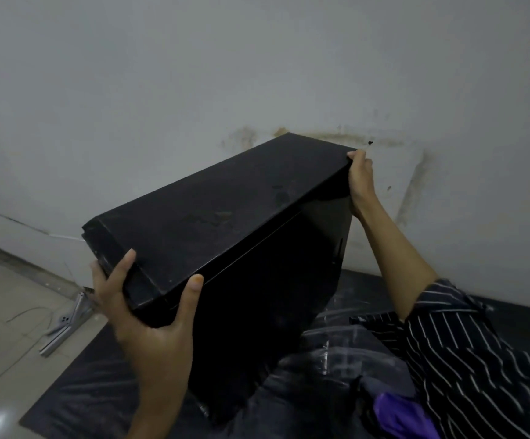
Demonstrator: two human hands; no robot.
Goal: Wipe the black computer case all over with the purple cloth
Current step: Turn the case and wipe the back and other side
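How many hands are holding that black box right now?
2. The left hand grips the near end of the black computer case; the right hand holds its far corner. Neither hand has the cloth.

Case (225, 201) on mat (92, 384), wall (193, 74) behind; left hand (149, 324) near end, right hand (360, 182) far end; cloth (400, 416) near-right.

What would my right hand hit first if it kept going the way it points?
Probably the stained wall: your right hand, gripping the far corner of the black computer case, points up and away toward it. Depth is unclear.
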